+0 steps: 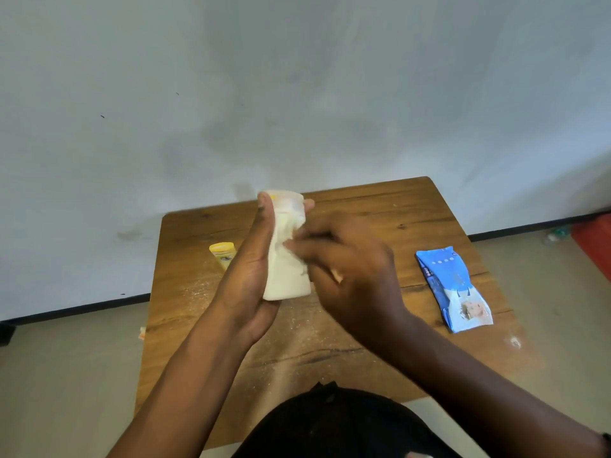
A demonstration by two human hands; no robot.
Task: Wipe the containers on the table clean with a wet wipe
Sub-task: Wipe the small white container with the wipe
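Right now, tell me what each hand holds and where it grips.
The left hand grips the white container along its side, thumb near the top. The right hand presses a white wet wipe against the container's front; blur hides its exact finger hold.

I hold the bottle [287, 246] above the table [390, 209] — my left hand [251, 272] on its left, my right hand [347, 272] on its right. Left of the bottle lies a second container [223, 254] — the wipes pack [453, 289] well right.

— What frames the wooden table [380, 206]?
— A pale, smudged wall [297, 94] behind it, beige floor [66, 375] beneath, a red object [595, 246] at the far right edge.
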